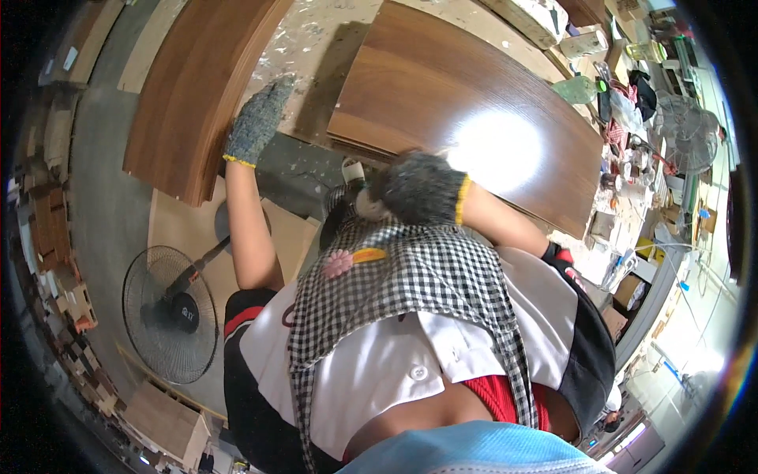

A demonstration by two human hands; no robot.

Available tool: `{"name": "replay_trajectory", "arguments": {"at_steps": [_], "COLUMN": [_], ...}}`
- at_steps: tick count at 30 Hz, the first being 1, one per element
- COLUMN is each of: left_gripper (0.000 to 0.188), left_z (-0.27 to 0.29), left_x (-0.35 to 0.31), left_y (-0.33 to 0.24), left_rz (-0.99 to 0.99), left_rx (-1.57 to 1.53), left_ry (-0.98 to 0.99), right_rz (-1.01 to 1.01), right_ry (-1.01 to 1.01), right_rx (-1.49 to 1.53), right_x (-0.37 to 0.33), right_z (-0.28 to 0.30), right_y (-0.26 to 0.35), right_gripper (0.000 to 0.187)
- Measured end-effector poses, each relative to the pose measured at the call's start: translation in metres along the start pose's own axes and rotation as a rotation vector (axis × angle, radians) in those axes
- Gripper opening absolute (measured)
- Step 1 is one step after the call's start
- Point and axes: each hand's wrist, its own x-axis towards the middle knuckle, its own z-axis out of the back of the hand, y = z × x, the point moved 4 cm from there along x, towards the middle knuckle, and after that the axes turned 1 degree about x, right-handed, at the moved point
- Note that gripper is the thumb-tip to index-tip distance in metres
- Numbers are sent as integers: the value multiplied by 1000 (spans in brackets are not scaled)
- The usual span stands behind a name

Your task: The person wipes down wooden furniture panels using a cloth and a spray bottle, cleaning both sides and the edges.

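My left hand (259,120), in a grey knitted glove with a yellow cuff, lies with its fingers stretched out along the inner edge of a stack of brown wood-grain boards (197,87). My right hand (418,189), gloved the same way, is curled in front of my checked apron (395,272), at the near edge of a second stack of brown boards (426,87). Motion blurs it. A pale, soft-looking lump (371,207) shows at its fingers, and I cannot make out what it is. Bright light glares off the top board.
Both stacks rest on a paint-spotted worktable (312,47). A green plastic bottle (576,89) stands past the right stack, among clutter. A black standing fan (170,312) is at the left, a second fan (685,133) at the far right. Cardboard (185,229) lies below the left stack.
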Motion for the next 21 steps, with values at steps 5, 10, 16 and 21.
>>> {"name": "replay_trajectory", "arguments": {"at_steps": [5,10,16,21], "left_gripper": [50,66,82,80], "left_z": [-53,-119,-95,-102], "left_x": [49,48,58,68], "left_y": [-62,25,-90,-84], "left_rz": [76,84,272,315], "left_rx": [-42,135,418,417], "left_ry": [-49,-275,-307,-248], "right_rz": [-388,-304,-1370,-1969], "right_ry": [-696,-760,-1214,-1445], "right_rx": [-250,-410,-534,-209], "right_x": [7,-50,-364,-586], "right_z": [66,9,-84,-181], "right_y": [16,-15,-63,-74], "right_gripper": [24,39,17,41]}}
